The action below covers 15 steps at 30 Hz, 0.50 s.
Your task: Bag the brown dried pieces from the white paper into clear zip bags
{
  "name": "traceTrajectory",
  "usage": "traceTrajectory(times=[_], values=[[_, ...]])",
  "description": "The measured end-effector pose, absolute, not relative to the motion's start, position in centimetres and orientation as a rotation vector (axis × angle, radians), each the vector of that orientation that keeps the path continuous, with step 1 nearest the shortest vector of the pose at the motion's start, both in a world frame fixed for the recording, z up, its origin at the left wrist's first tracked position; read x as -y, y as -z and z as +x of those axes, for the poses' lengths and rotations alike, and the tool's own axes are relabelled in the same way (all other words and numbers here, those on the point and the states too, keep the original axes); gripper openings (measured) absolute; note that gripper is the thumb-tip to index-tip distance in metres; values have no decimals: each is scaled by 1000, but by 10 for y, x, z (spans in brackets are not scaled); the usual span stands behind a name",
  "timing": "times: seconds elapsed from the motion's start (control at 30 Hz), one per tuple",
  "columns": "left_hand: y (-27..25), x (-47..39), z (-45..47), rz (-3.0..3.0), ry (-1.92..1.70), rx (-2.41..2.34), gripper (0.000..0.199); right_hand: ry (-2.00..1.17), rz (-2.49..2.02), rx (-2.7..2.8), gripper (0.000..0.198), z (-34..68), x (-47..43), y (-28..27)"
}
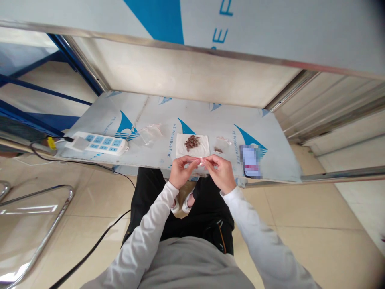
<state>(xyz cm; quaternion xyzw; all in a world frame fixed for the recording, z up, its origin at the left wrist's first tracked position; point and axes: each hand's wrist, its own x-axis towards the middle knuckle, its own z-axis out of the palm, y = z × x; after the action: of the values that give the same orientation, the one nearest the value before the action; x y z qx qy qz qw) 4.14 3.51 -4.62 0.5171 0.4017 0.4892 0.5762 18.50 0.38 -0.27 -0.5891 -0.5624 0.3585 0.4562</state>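
My left hand (181, 171) and my right hand (220, 171) meet fingertip to fingertip at the table's front edge. Both are closed in a pinch around something small and pale, too small to make out. Just beyond them lies a white sheet (179, 149), perhaps paper or cloth, bearing a pile of small brown pieces (191, 143). Right of the sheet sits a small clear plastic bag (223, 140), with a few dark bits (218, 150) at its near end. A phone (250, 161) rests farther right, its screen blurred.
The table (204, 118) wears printed protective film. A white power strip (98, 143) with a black cable stands at its left, beside a crumpled clear plastic bag (147, 134). Above the table's far part hangs a shelf (255, 32). A metal-framed chair (64, 208) is at the left.
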Motion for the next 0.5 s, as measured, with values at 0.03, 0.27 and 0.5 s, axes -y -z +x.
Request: traceTrajectory(times=[0.03,0.27,0.5], values=[[45,-38,43,1238,-1175,-964,23,-937,-1427,1303,27,183,-6,5],[34,-52,50,1286,-1152,-1017,22,-1007,-1348,1063,27,178,-17,17],[37,-52,55,1231,-1135,-966,28,-949,-1336,1125,27,179,-16,23]])
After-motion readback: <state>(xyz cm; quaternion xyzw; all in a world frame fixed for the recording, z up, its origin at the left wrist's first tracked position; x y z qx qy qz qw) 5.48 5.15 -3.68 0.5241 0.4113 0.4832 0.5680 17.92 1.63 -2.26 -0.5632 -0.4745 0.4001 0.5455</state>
